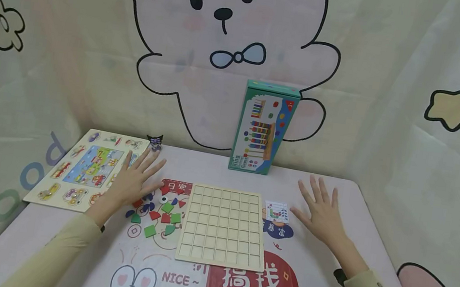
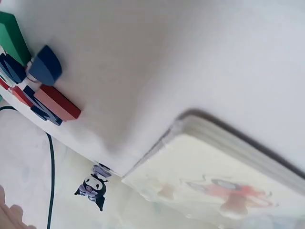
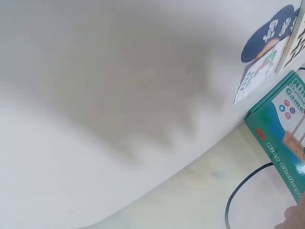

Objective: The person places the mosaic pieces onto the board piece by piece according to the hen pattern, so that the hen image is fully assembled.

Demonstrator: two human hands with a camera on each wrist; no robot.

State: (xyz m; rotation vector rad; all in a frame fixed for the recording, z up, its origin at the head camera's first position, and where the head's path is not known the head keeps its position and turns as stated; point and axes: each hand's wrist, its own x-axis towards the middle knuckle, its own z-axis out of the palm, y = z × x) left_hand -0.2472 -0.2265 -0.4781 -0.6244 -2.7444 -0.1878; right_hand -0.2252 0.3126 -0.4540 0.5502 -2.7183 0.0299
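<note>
The left hand [image 1: 131, 183] is spread with straight fingers, over the right edge of a wooden picture puzzle board [image 1: 40, 190] and beside a scatter of small blocks. The right hand [image 1: 320, 214] is spread likewise, just right of a small printed card [image 1: 277, 212]; it holds nothing. Between the hands lies a pale wooden grid board [image 1: 224, 227] with square cells. Left of it are loose blocks in several shapes, among them a green square block [image 1: 150, 231], and in the left wrist view a red block [image 2: 57, 102] and a blue rounded block [image 2: 46, 66].
A green Ring Game box [image 1: 263, 128] stands upright at the table's back edge, against a curtain [image 1: 375, 85] with a printed bear. A small dark cartoon figure [image 1: 155, 142] is at the puzzle board's far corner. The tablecloth [image 1: 183, 286] carries printed lettering and drawings.
</note>
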